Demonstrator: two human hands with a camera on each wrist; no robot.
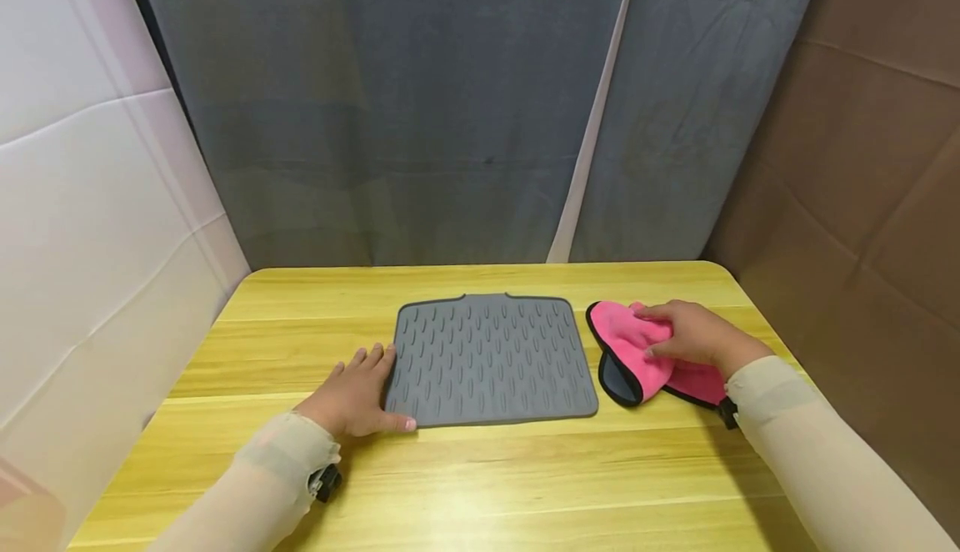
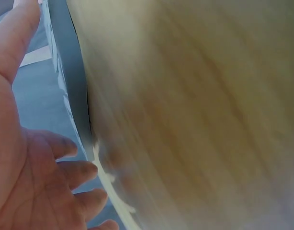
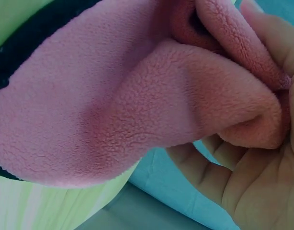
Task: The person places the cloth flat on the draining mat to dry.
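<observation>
Head view: on the yellow bench, the left hand lies flat, fingers straight, touching the grey ridged mat at its left edge. Just right of the mat, the right hand rests on the pink cloth. Grey curtain hangs at the far side.

Left wrist view: fingers spread, bench blurred.

Right wrist view: fingers bunch and grip the fleecy cloth.
</observation>
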